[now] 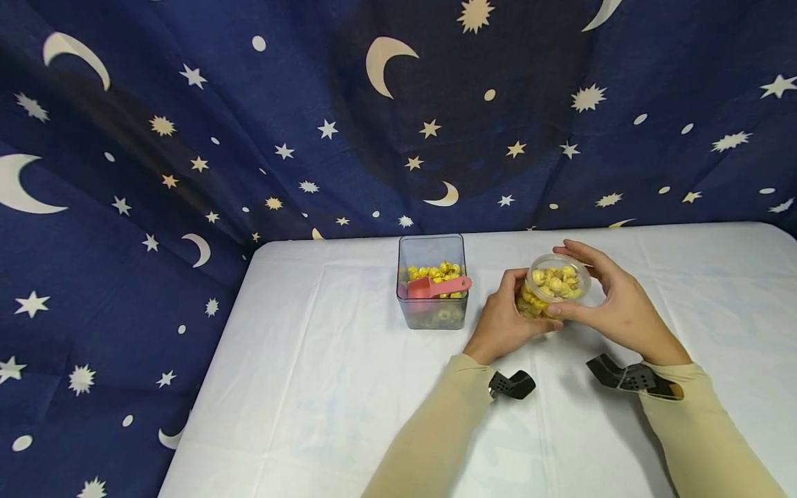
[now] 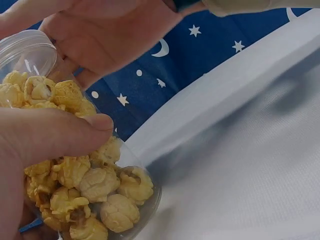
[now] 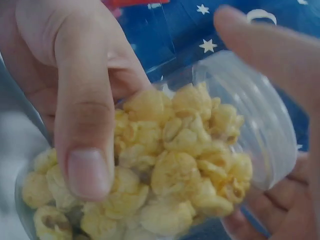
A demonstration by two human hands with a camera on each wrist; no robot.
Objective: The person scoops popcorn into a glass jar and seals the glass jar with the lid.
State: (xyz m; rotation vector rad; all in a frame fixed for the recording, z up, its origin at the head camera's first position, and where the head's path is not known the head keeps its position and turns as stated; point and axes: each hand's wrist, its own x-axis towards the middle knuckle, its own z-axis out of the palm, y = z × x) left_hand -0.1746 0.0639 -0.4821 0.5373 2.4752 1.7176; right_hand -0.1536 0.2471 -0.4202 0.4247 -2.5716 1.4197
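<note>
A clear round plastic jar [image 1: 537, 303] of yellow popcorn leans between the two hands. My left hand [image 1: 504, 321] grips its body, the thumb lying across the side in both wrist views. At the top is a clear, ridged rim or lid [image 3: 265, 120], with popcorn visible through it. Around this end, my right hand [image 1: 616, 297] spreads its thumb and fingers. In the right wrist view, that thumb [image 3: 260, 45] stands a little off the rim, while the fingers [image 3: 272, 212] lie behind the rim's lower side.
Left of the hands stands a clear grey square container [image 1: 431, 315] with popcorn [image 1: 443, 268] in it. A pink scoop [image 1: 429, 286] lies in it, its handle extending over the right side. White cloth [image 1: 324, 387] covers the table; a dark blue star-patterned curtain [image 1: 299, 83] hangs behind.
</note>
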